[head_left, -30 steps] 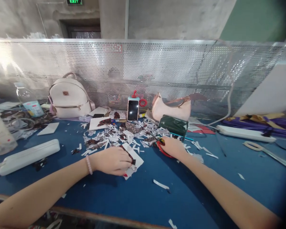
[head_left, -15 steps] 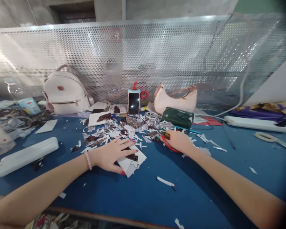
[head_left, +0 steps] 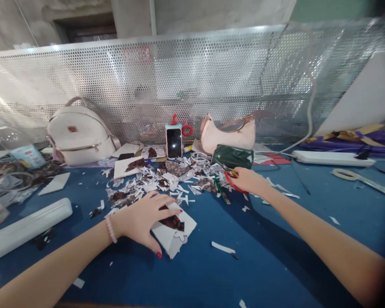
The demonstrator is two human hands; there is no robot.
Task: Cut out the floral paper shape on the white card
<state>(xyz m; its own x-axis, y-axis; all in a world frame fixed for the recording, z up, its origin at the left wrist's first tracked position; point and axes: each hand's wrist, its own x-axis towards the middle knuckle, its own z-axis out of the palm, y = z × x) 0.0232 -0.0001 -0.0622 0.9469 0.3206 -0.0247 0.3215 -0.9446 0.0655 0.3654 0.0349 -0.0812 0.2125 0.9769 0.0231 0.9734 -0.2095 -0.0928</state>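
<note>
My left hand [head_left: 143, 218] lies flat, fingers spread, on a white sheet of paper with a dark red printed shape [head_left: 175, 229] on the blue table [head_left: 263, 252]. My right hand [head_left: 248, 180] reaches further back and grips the red handles of a pair of scissors [head_left: 231, 182], lifted just in front of a dark green pouch [head_left: 232, 157]. A green pen [head_left: 220, 189] lies beside the scissors. A heap of cut paper scraps [head_left: 157, 182] spreads between both hands.
A phone [head_left: 173, 142] stands upright against the perforated metal screen, between a white backpack [head_left: 78, 137] and a pink handbag [head_left: 228, 134]. A white case [head_left: 25, 229] lies at the left. A power strip [head_left: 332, 158] and another pair of scissors [head_left: 361, 179] lie at the right.
My left hand opened from a closed grip to lie flat on the paper. My right hand lifted the red scissors and moved back toward the green pouch.
</note>
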